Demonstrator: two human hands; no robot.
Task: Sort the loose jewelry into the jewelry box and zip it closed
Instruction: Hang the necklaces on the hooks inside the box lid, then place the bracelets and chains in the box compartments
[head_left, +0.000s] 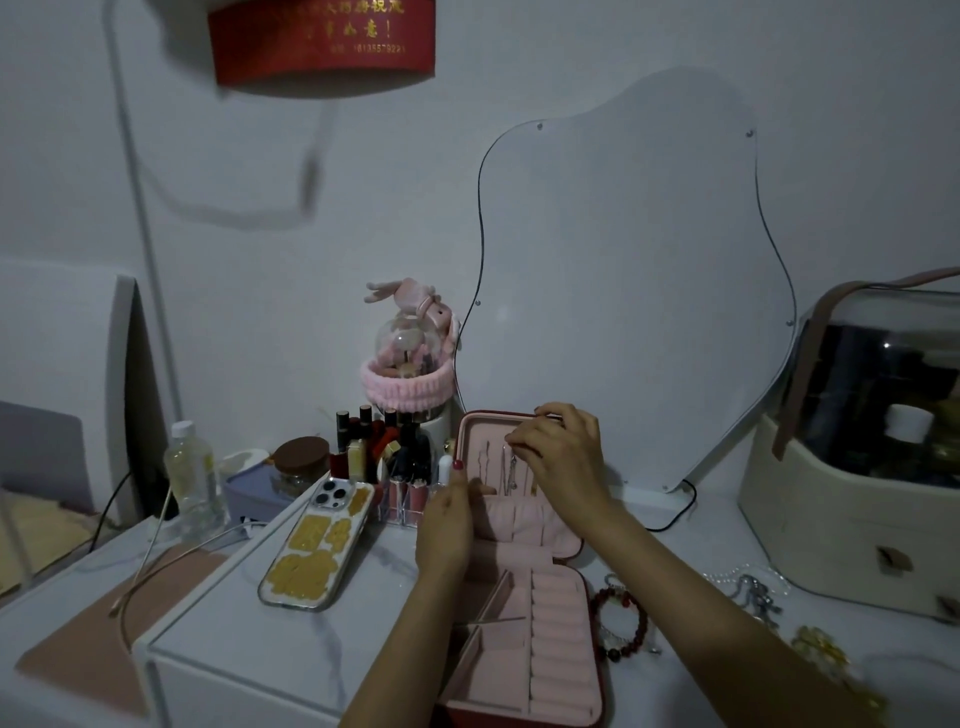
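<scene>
A: Dim dresser; where was the box (524, 597)?
B: Near centre, open; left hand (447, 525) gripped its lid edge; right hand (563, 452) pinched a chain (511, 470), light, limp, tangle-prone; bracelets (621, 623) lay right.

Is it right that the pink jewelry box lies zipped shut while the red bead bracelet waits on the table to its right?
Not quite. The head view shows the pink jewelry box lying open, lid upright. The red bead bracelet does wait on the white table to its right.
</scene>
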